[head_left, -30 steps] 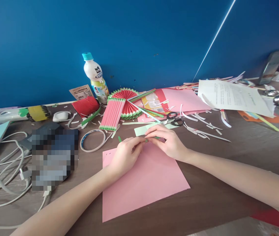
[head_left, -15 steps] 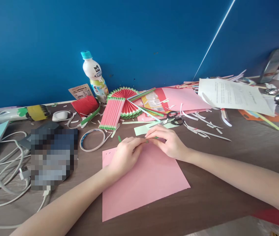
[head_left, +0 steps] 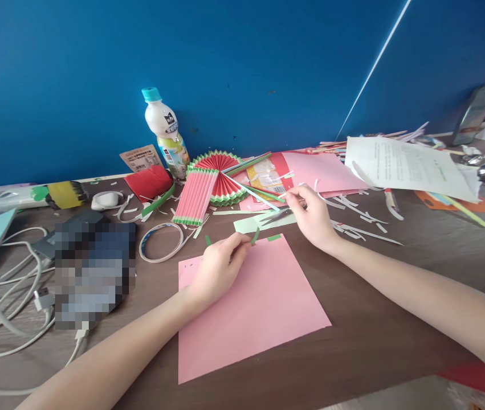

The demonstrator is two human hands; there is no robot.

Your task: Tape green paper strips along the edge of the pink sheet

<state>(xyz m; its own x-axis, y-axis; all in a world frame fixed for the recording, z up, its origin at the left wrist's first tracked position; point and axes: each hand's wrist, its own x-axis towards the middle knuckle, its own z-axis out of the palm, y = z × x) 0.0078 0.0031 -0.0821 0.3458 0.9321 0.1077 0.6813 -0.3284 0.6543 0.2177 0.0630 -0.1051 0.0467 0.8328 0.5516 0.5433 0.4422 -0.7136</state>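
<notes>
My left hand (head_left: 220, 265) rests over the upper left of a pink sheet of paper (head_left: 259, 307). Its thumb and forefinger pinch a small green paper strip (head_left: 255, 234), which sticks up near the sheet's far edge. Further right, my right hand (head_left: 310, 216) is raised, fingers closed on what looks like a thin white strip (head_left: 284, 196). Black-handled scissors (head_left: 277, 216) lie partly hidden behind that hand, on a pale green paper piece (head_left: 246, 225). Another green strip (head_left: 274, 238) lies at the sheet's far edge, and one more green scrap (head_left: 208, 241) lies beyond my left hand.
A roll of tape (head_left: 161, 243) lies left of the sheet. Behind are a red-and-green pleated paper fan (head_left: 225, 196), a pink pleated piece (head_left: 195, 196) and a bottle (head_left: 167, 134). White paper scraps (head_left: 353, 228) litter the right. Cables (head_left: 11, 336) and a pixelated device (head_left: 94, 276) occupy the left.
My right hand has moved away from my left, up and to the right, with a thin white strip at its fingertips. My left hand stays put, still pinching the green strip.
</notes>
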